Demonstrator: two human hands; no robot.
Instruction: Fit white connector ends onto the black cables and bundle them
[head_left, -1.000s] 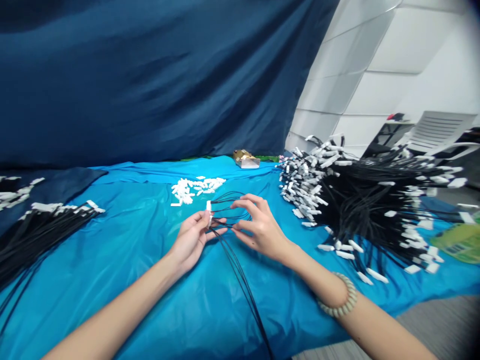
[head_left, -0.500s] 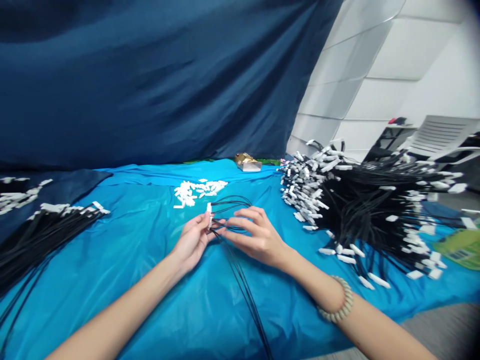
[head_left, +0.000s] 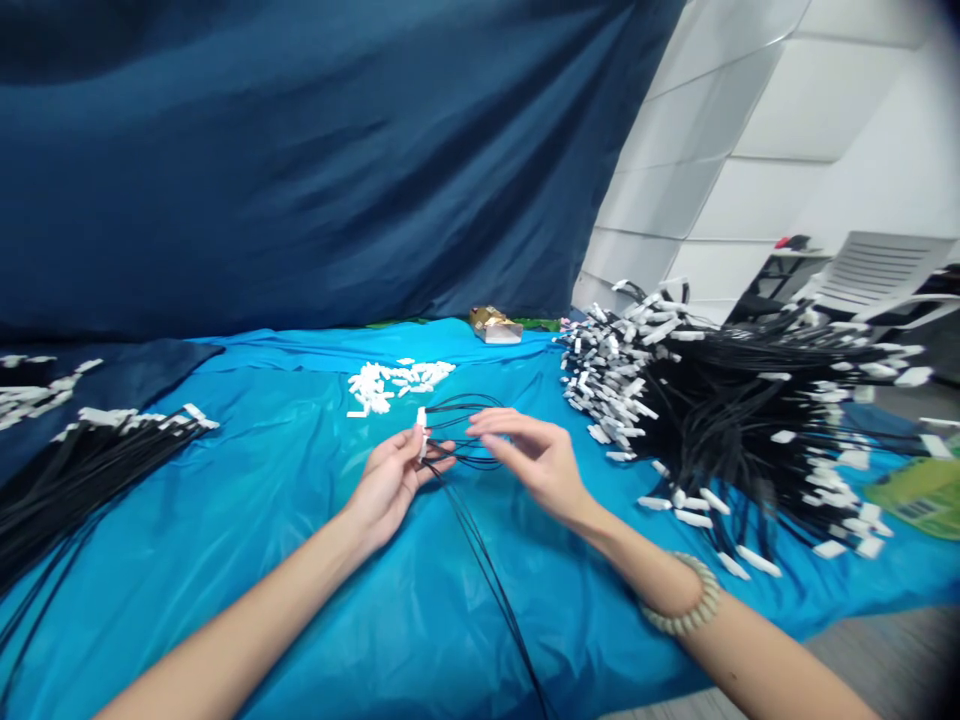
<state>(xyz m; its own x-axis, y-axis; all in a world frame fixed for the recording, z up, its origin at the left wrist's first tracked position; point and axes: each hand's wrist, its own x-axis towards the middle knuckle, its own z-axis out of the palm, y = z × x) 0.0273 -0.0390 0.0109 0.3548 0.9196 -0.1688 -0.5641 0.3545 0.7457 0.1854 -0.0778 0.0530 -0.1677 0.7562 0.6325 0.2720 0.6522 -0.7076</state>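
Note:
A small white plastic connector with thin black wires is pinched between the thumb and fingers of my left hand. Several of these black wires curve to the right in loops, while others hang down toward the front edge. My right hand is beside the loops, its fingers stretched to the left and its thumb apart from them. Whether its fingertips touch the wires is hard to make out. Behind my hands lies a pile of loose white connectors on the blue sheet.
A large heap of black cables with white ends fills the right side. On the left lies another black cable bundle. A small open box stands at the back, before a dark blue curtain. A chair is farther right.
My right hand has drawn slightly right and back, and its fingers have moved off the wires near the connector. My left hand keeps its pinch, almost unmoved.

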